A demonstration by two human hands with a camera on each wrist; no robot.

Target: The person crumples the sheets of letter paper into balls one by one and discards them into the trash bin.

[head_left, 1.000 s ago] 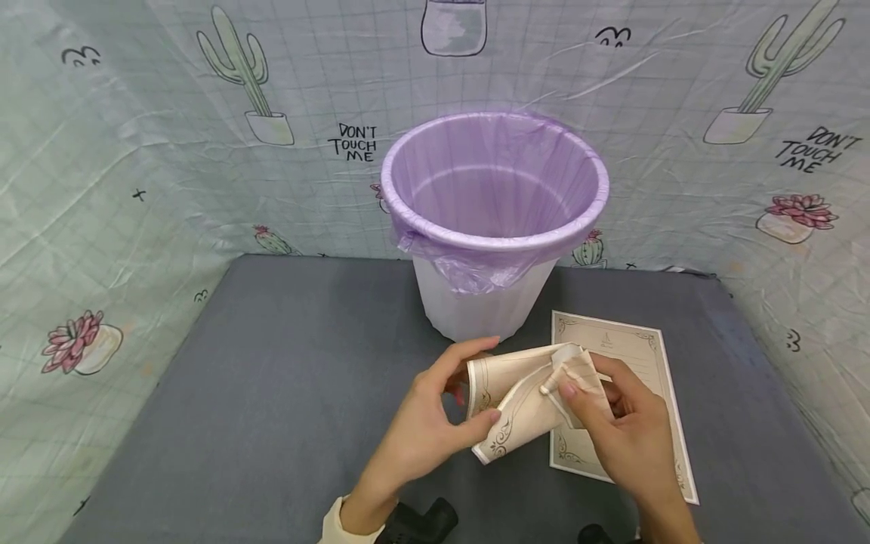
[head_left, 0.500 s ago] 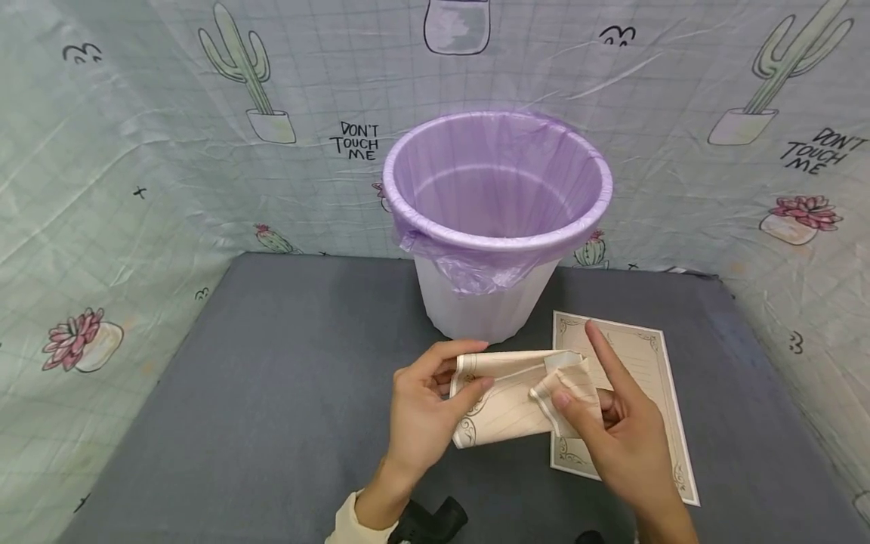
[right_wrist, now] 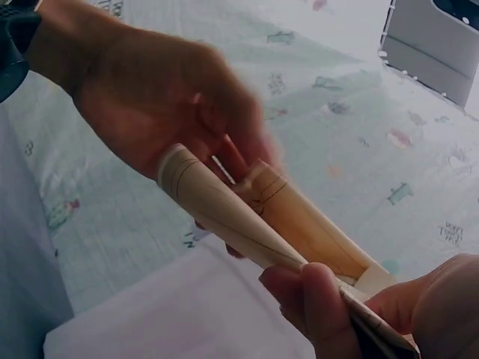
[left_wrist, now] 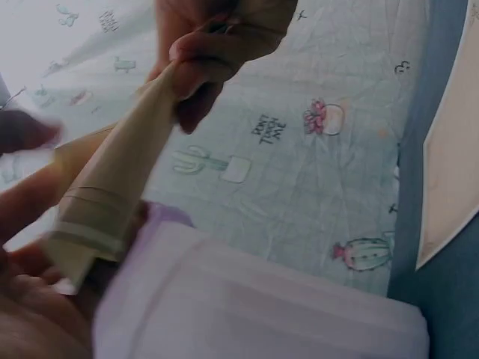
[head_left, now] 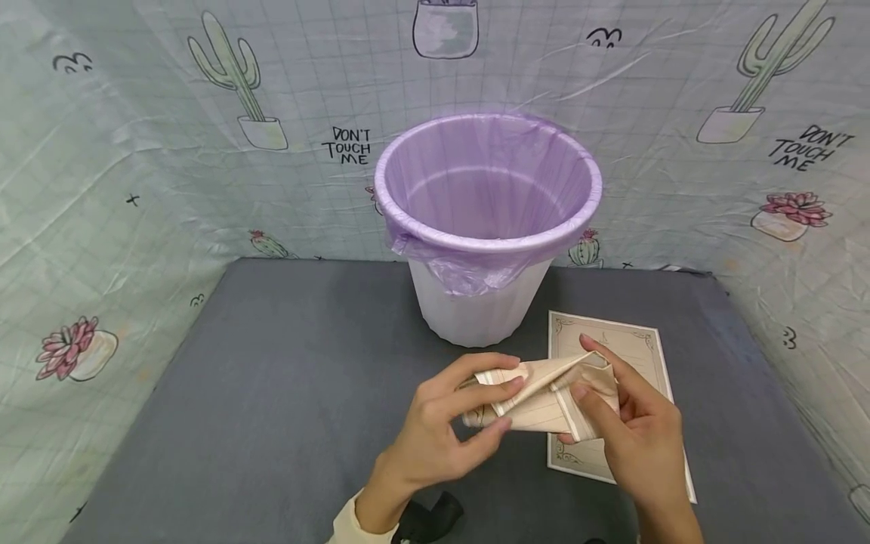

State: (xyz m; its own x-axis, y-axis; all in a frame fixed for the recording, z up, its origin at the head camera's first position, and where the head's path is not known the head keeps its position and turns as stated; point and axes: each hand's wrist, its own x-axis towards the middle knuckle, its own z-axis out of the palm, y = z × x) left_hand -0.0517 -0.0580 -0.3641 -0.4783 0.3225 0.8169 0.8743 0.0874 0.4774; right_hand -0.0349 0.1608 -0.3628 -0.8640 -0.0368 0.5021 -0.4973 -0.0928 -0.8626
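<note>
A cream sheet of paper with a printed ornamental border is bent and folded between my two hands, above the table. With its thumb below and fingers along the top, my left hand holds the paper's left end. My right hand pinches the crumpled right end, thumb in front and index finger extended behind. The right wrist view shows the paper rolled into a loose tube, its far end against the left palm. Under the right hand, a second bordered sheet lies flat on the table, partly covered.
A white bin with a purple bag liner over its rim stands just beyond the hands. The dark grey table is enclosed by cactus-printed cloth. A black wrist device shows beside the left sleeve.
The paper has been bent further, and its left end has closed into a narrower roll. My left hand has shifted its fingers over the top edge. The right hand keeps its pinch.
</note>
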